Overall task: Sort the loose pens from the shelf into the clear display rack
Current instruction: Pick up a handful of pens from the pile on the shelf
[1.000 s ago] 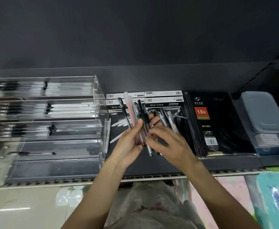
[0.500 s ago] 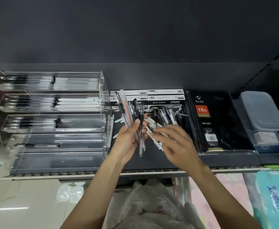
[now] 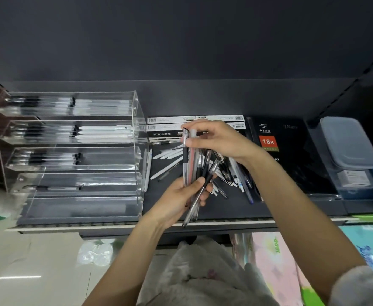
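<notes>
**Both hands on one pen bundle, lots of clutter around it**

Head cam, the only view I've got. My left hand (image 3: 176, 199) has its fingers curled round the lower end of a bundle of pens (image 3: 194, 164), mostly clear and black barrels standing roughly upright, with one black pen slanting out the bottom past the shelf edge. My right hand (image 3: 216, 140) is over the top of the same bundle, thumb and fingers pinching the upper ends, so both hands are clamped on it. The bundle sits above the dark shelf (image 3: 225, 208), just right of the clear display rack (image 3: 75, 151).

The rack is stepped acrylic. The upper three tiers have pens lying lengthwise, the fourth has one dark pen, and the bottom tray looks bare, though glare makes it hard to be sure.

Stuff around it: a loose pile of pens (image 3: 231, 173) lies on the shelf right behind and under my hands, partly hidden by my right wrist. A few white pens (image 3: 170, 154) fan out between the rack and the bundle, and two more stand against the rack's right wall. Flat pen boxes (image 3: 170, 127) sit at the back, a black diary pack (image 3: 287, 151) marked 18K is to the right, then a grey lidded box (image 3: 346, 142). Below the shelf there's a plastic bag (image 3: 198, 274).
</notes>
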The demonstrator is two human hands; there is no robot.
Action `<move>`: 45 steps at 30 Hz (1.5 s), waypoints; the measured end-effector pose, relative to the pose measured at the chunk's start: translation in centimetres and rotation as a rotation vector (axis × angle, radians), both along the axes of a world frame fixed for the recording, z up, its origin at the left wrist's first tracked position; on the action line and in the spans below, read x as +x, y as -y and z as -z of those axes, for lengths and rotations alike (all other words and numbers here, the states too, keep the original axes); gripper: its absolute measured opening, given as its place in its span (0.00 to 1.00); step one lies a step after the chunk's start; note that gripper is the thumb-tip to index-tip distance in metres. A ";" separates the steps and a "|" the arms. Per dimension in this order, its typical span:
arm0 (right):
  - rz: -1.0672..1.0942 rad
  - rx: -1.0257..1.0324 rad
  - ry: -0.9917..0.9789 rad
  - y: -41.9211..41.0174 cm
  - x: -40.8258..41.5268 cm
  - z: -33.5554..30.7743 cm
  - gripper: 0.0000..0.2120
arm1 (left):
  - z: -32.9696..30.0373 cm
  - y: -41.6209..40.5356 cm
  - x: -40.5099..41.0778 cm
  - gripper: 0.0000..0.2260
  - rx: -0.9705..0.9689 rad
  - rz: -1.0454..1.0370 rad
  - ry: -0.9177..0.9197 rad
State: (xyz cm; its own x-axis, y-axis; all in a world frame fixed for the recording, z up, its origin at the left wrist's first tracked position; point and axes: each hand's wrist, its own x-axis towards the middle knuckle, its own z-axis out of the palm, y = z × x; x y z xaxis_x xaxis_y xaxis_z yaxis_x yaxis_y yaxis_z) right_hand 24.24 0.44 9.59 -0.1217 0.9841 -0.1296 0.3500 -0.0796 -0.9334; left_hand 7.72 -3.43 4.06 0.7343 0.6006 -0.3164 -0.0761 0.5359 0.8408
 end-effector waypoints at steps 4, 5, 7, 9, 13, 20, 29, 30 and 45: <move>0.214 0.002 -0.257 0.0 -0.2 -0.8 0.04 | 0.8 0.2 0.2 0.09 0.061 -0.022 -0.159; 0.314 0.031 -0.309 0.0 0.0 -1.2 0.05 | 1.2 0.4 0.2 0.09 0.077 -0.021 -0.196; 0.486 0.078 -0.438 0.5 1.0 -2.0 0.05 | 1.7 0.5 0.1 0.09 0.064 -0.056 -0.218; 0.554 0.066 -0.468 1.8 1.6 -2.1 0.05 | 1.7 0.2 0.1 0.09 0.002 -0.139 -0.181; 0.471 -0.060 -0.217 4.6 0.3 0.5 0.06 | 1.0 -1.0 0.7 0.08 -0.034 -0.249 -0.104; 0.527 -0.005 0.012 4.4 -0.6 2.8 0.07 | 1.2 -1.1 2.5 0.09 0.141 -0.258 -0.149; 0.540 0.056 0.100 3.3 -0.2 4.6 0.05 | 1.8 -1.7 3.2 0.08 0.031 -0.219 -0.106; 0.546 0.076 0.115 3.4 -0.4 4.7 0.08 | 1.6 -1.8 3.4 0.08 0.016 -0.243 -0.083; 0.450 0.275 0.100 6.9 -6.2 6.4 0.08 | -1.6 -2.4 3.0 0.11 -0.254 -0.782 0.334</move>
State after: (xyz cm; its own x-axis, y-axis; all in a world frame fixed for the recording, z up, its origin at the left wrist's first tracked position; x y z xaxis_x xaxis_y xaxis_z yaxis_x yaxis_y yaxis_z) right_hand 18.00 -6.47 3.17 0.3203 0.9352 0.1509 0.4255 0.0003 -0.9050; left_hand 10.73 -1.07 5.71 0.2213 0.9098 -0.3511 -0.7187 0.3955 0.5719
